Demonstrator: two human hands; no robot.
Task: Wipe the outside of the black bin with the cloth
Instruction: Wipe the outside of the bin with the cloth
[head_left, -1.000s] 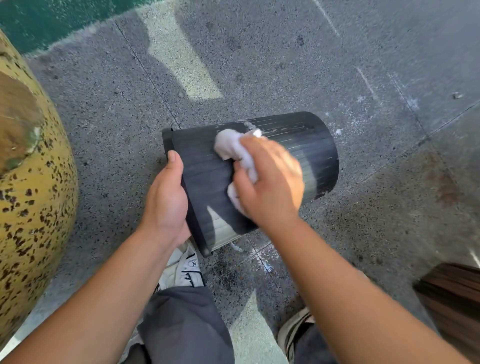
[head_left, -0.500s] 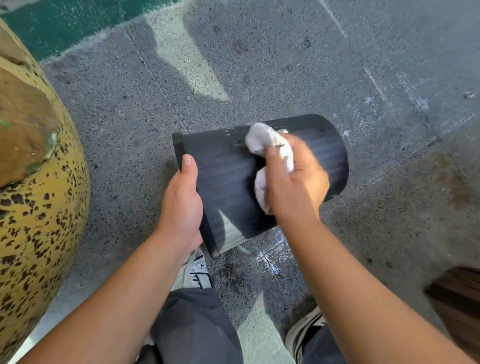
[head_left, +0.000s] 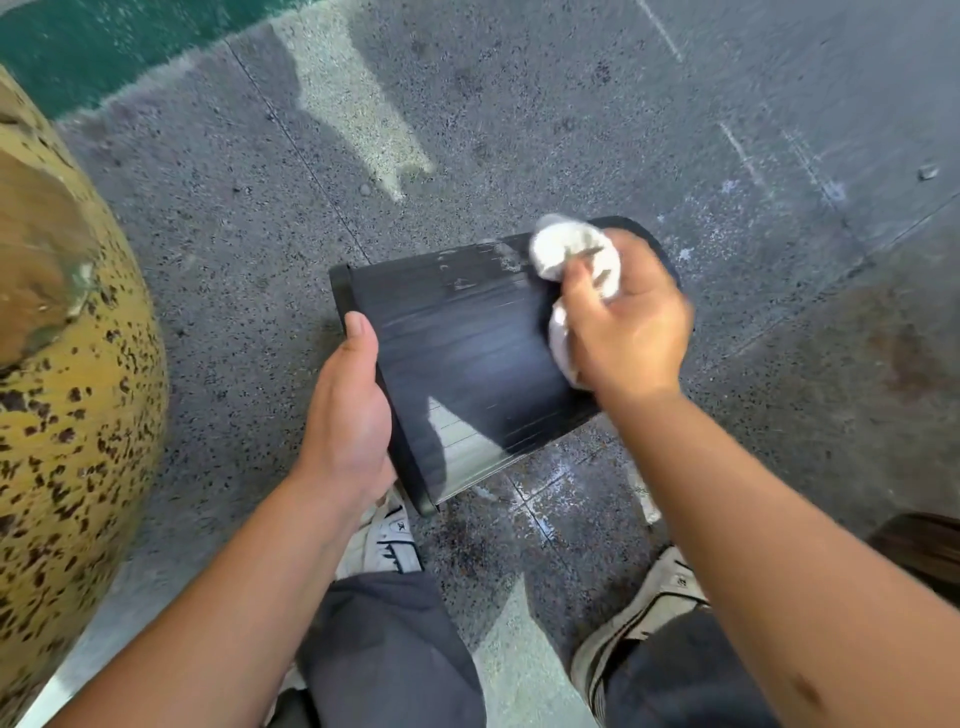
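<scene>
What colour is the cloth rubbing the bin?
White, crumpled cloth in the right hand; head view.

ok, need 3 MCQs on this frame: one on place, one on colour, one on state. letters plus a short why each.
1. Where is the cloth on the black bin?
A. by the end away from the rim
B. inside the bin
C. on the floor

2. What colour is the cloth?
A. blue
B. white
C. red

3. What is the left hand doing?
A. hanging free
B. wiping with a second cloth
C. gripping the bin at its rim end

Answers:
1 A: the right hand presses the cloth to the outside wall at the end opposite the rim.
2 B: the bunched fabric is white.
3 C: its thumb lies along the rim edge.
</scene>
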